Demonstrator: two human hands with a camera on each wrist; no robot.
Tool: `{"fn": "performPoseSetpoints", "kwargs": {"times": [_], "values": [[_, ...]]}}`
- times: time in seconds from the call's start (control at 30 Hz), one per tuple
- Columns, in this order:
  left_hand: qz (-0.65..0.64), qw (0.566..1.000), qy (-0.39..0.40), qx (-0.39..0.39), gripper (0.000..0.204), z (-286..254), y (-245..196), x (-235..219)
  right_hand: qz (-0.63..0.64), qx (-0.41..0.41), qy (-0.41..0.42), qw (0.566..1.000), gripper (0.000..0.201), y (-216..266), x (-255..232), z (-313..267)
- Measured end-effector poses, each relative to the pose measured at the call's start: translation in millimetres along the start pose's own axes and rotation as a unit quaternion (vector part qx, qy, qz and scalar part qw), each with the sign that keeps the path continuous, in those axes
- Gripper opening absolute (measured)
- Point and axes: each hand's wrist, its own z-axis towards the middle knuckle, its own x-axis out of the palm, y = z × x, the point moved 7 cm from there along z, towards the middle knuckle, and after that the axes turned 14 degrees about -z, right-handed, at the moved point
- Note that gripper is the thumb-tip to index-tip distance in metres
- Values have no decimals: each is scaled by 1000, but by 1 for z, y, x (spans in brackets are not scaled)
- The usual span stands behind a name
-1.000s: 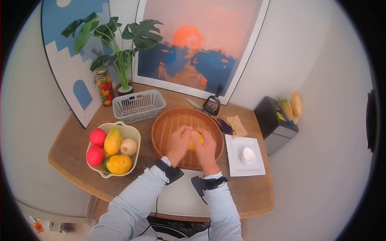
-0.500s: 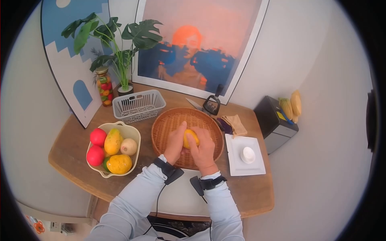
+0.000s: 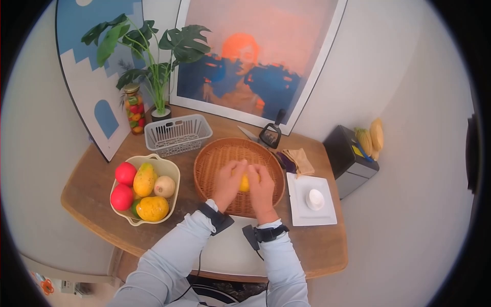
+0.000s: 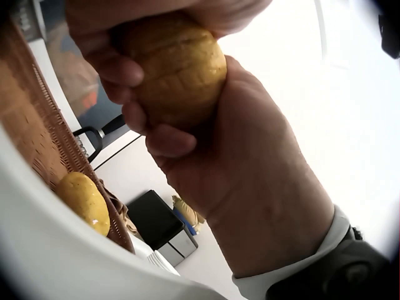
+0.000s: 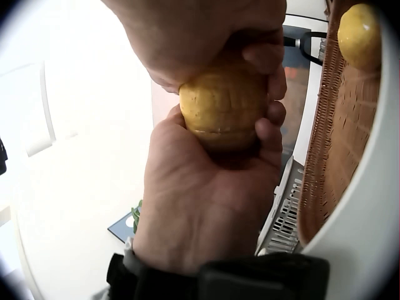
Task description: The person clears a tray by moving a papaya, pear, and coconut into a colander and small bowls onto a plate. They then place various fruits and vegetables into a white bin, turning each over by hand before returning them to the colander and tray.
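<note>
A yellow, rounded fruit [image 4: 181,75] with shallow creases across its skin is held between both hands over the round wicker basket [image 3: 220,156]. My left hand [image 3: 228,184] and right hand [image 3: 261,192] face each other, one on each side of it. In the left wrist view, the right hand's fingertips [image 4: 170,139] curl round the fruit from below. From the right wrist side, the left hand [image 5: 206,187] cups its underside while the right hand closes over the top. A second yellow fruit [image 4: 84,203] lies in the basket, mostly hidden by the hands in the head view.
A cream bowl [image 3: 173,166] with mangoes, red fruits and an onion stands left. Behind are a grey plastic basket [image 3: 179,133], a jar [image 3: 134,110] and a potted plant [image 3: 186,46]. A knife and a black-handled tool [image 3: 271,134] lie behind the wicker basket; a white tray [image 3: 327,204] sits right.
Half a second ago the hands were turned so that the right thumb lay across the fruit. They have since rotated, fingers pointing away, much as one second ago.
</note>
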Motion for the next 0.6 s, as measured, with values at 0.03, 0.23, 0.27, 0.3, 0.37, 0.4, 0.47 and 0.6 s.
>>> {"fn": "performPoseSetpoints", "kwargs": {"times": [0.03,0.23,0.27,0.3,0.37,0.4,0.47,0.6], "values": [[92,992,43,71,32,-2,-6,7,43,93,21,994,29,-19,3,-1],[-214,934,-41,-284,35,-9,15,-5,-116,-222,-59,966,32,62,-15,-12],[-175,948,-39,-263,35,-8,9,-4,-102,-196,-69,973,33,52,-14,-10],[-136,960,-39,-241,36,-9,3,-2,-87,-169,-79,979,33,36,-9,-8],[-9,993,-12,-117,37,-4,-11,4,-4,-25,-32,999,33,12,-5,-2],[79,997,15,-12,37,-2,-11,8,64,93,23,993,33,-4,-5,-2],[106,994,18,-14,37,-4,-22,13,62,119,50,990,31,-9,-4,-3],[-170,945,-33,-277,32,-10,5,-1,-124,-176,-38,976,29,52,-12,-9]]}}
